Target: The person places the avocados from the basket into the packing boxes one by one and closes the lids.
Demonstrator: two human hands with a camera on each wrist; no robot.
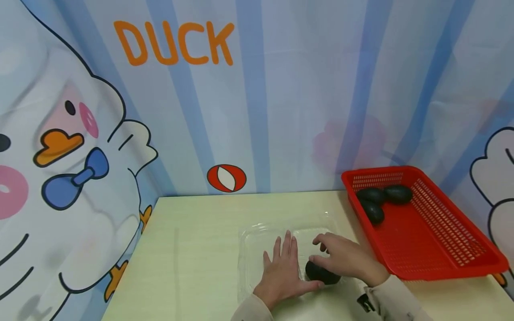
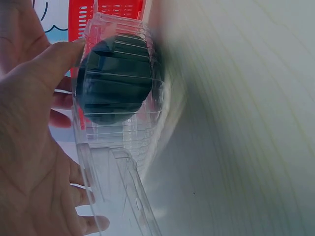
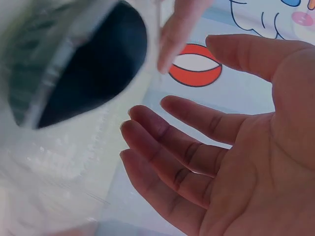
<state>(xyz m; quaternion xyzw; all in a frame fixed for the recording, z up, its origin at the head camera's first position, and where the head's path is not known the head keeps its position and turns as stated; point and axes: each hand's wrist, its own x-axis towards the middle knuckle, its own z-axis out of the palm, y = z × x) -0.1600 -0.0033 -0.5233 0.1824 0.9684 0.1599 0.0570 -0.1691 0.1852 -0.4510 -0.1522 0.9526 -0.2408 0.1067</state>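
A dark avocado point(image 1: 322, 273) lies in the near right part of an unfolded clear plastic clamshell box point(image 1: 250, 249). The left wrist view shows the avocado point(image 2: 115, 81) through the box's ribbed wall. My left hand point(image 1: 281, 272) is over the box with its fingers spread; its thumb reaches along the near rim, beside the avocado. Just above the avocado's right side is my right hand point(image 1: 341, 256), fingers loosely bent. In the right wrist view nothing lies between the fingers of that hand point(image 3: 211, 157), and the avocado point(image 3: 98, 64) sits apart from the fingertips.
To the right stands a red plastic basket point(image 1: 425, 240) with perforated walls, holding 3 dark avocados point(image 1: 370, 196) in its far left corner. The pale wooden table point(image 1: 192, 254) meets a blue striped curtain point(image 1: 289, 111) with duck drawings behind and at both sides.
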